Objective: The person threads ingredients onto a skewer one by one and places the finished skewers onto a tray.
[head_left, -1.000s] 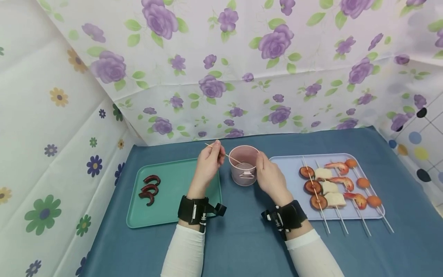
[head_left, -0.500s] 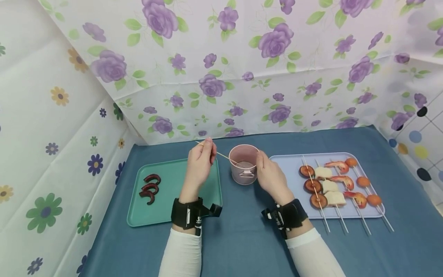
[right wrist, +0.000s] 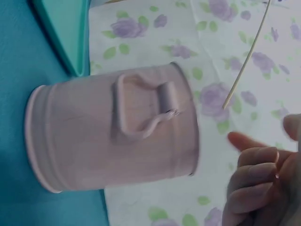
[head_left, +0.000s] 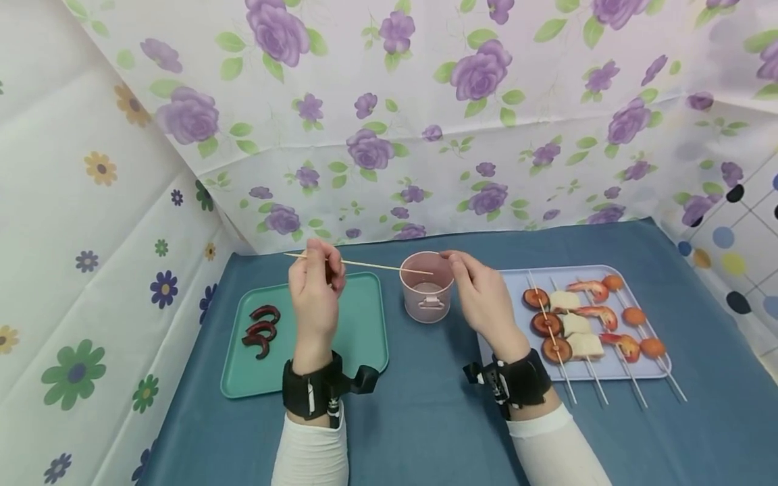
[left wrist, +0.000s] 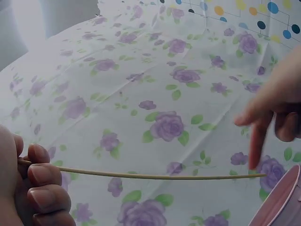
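My left hand (head_left: 315, 290) holds a thin bare wooden skewer (head_left: 371, 266) between thumb and curled fingers. The skewer lies nearly level, its far tip over the mouth of a small pink bucket (head_left: 425, 315) that stands upright between the hands. In the left wrist view that tip (left wrist: 256, 176) is above the bucket's rim (left wrist: 277, 202), close to the right forefinger. My right hand (head_left: 486, 297) is off the bucket, just beside its rim; in the right wrist view its forefinger reaches out and the other fingers (right wrist: 256, 172) bend loosely, holding nothing.
On the left, a green tray (head_left: 358, 324) bears several curved dark-red sausage-like pieces (head_left: 261, 329). A pale lavender tray (head_left: 513, 287) on the right carries several skewers with mushroom slices (head_left: 546, 325), white blocks (head_left: 586, 345), shrimp (head_left: 623, 345) and orange balls (head_left: 653, 347).
The left hand has moved left and turned, drawing the skewer up out of the bucket to nearly level. The right hand has let go of the bucket's rim and shifted slightly right.
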Demonstrator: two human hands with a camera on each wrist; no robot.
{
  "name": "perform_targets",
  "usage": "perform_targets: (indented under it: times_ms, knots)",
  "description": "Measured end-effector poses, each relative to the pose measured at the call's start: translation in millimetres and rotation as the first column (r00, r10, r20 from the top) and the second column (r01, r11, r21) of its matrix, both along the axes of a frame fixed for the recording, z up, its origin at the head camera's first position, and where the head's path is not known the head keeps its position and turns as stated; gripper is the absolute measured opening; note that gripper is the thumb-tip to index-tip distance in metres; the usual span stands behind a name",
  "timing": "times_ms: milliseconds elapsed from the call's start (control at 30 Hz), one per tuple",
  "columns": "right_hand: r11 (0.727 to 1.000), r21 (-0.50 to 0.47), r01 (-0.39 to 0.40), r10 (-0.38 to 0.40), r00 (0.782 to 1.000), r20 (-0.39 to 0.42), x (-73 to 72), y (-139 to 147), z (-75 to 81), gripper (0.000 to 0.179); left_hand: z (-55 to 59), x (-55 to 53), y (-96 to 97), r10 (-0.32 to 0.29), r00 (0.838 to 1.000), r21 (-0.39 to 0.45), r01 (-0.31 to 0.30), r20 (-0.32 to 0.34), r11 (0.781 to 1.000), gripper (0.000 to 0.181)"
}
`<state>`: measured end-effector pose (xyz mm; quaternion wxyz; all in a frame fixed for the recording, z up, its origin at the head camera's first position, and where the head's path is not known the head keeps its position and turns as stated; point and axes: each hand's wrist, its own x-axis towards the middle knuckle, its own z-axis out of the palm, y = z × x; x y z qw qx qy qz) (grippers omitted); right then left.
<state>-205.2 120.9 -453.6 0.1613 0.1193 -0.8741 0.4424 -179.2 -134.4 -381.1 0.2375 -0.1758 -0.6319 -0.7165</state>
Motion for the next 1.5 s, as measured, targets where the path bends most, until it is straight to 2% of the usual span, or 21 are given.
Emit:
perform_targets:
  times_ms: [67, 133, 300, 400, 567, 833, 933, 1133, 1333, 1400, 1500]
  knots:
    - [0.999, 0.002, -0.038, 0.038, 0.997, -0.063, 3.7, -1.0, 5.5, 0.046, 0.4, 0.2, 0.5, -0.009, 1.000, 0.014, 0.009, 0.000, 1.000, 0.063]
    - [0.995, 0.018, -0.098, 0.100, 0.991, -0.087, 6.5, -1.8, 9.9, 0.043, 0.4, 0.2, 1.6, -0.019, 1.000, 0.031, 0.019, 0.010, 0.999, 0.064]
    - [0.958, 0.064, -0.279, 0.282, 0.958, -0.053, 12.0, -4.4, 15.8, 0.037, 0.4, 2.0, 5.5, -0.053, 0.998, 0.054, 0.052, 0.017, 0.997, 0.068]
    - [0.945, 0.082, -0.317, 0.323, 0.943, -0.075, 13.4, -7.6, 15.9, 0.028, -0.2, 2.2, 7.6, -0.069, 0.997, 0.047, 0.068, 0.018, 0.997, 0.069]
    - [0.952, 0.067, -0.299, 0.305, 0.945, -0.120, 10.7, -13.3, 12.9, 0.021, -1.0, 1.2, 10.6, -0.087, 0.996, 0.045, 0.086, 0.023, 0.995, 0.069]
    - [0.958, 0.067, -0.280, 0.286, 0.952, -0.111, 4.3, -18.2, 5.7, 0.021, -2.1, 1.8, 13.3, -0.075, 0.997, 0.028, 0.074, 0.032, 0.997, 0.069]
    - [0.960, 0.064, -0.273, 0.278, 0.956, -0.097, 3.6, -18.6, 4.8, 0.022, -1.6, 2.9, 13.9, -0.072, 0.997, 0.019, 0.072, 0.038, 0.997, 0.062]
    - [0.968, 0.061, -0.245, 0.249, 0.966, -0.074, 1.9, -17.0, 3.2, 0.022, 0.4, 1.9, 13.7, -0.075, 0.994, 0.026, 0.073, 0.080, 0.997, 0.030]
    - [0.977, 0.031, -0.210, 0.211, 0.974, -0.079, 1.9, -11.7, 1.7, 0.021, -1.4, -3.5, 11.5, -0.113, 0.983, 0.015, 0.112, 0.142, 0.994, 0.036]
    - [0.977, 0.031, -0.212, 0.214, 0.973, -0.086, 1.7, -10.8, 0.8, 0.021, -3.9, -3.9, 7.9, -0.122, 0.979, -0.007, 0.125, 0.164, 0.992, 0.036]
    - [0.974, 0.034, -0.222, 0.224, 0.971, -0.084, 1.6, -10.3, 0.0, 0.022, -6.4, -1.6, -5.1, -0.094, 0.975, -0.108, 0.118, 0.204, 0.987, 0.035]
